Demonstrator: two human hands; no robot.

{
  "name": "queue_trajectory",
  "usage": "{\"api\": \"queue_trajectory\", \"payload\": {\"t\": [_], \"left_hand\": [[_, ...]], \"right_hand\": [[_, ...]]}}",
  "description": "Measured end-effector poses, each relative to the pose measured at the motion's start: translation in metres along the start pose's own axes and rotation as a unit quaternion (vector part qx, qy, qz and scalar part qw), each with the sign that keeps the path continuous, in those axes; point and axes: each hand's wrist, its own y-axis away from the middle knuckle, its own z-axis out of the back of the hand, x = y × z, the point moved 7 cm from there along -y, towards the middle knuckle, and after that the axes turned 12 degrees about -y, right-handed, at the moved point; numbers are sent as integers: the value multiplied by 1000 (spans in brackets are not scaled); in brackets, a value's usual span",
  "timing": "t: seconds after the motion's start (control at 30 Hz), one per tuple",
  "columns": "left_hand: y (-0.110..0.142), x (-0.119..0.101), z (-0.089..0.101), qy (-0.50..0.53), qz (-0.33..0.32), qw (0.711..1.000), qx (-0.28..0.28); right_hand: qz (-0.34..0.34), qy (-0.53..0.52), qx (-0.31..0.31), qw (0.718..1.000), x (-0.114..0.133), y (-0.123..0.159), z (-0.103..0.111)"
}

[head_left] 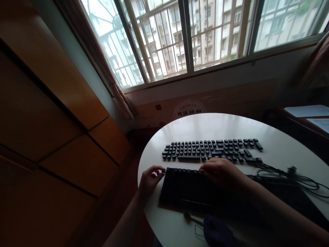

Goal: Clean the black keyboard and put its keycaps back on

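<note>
My left hand is closed in a pinch on a small black keycap, just off the top left corner of a black keyboard base. Along the base's upper edge sits a short row of keycaps. At the right end of that row my right hand has its fingertips closed on a keycap, partly hidden by the fingers. Most of the base is dark, and its right part lies under my right forearm. Behind it, loose black keycaps stand in rows on the white table.
A black cable lies coiled at the right. In front of the base are a purple cloth-like thing, a brush-like tool and a thin wire frame. Wooden cabinets rise at the left; papers lie far right.
</note>
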Motion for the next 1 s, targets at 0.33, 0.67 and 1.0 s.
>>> {"api": "queue_trajectory", "payload": {"t": [0.33,0.67,1.0], "left_hand": [[5,-19,-2,-37,-55,998,-11],[7,-32,-4,-115,-117,987,2],[10,-34,-4,-124,-132,983,3]], "right_hand": [[-7,2,-8,1000,-3,1,2],[-7,-7,5,1000,0,1,0],[-10,-6,8,1000,-1,1,0]]}}
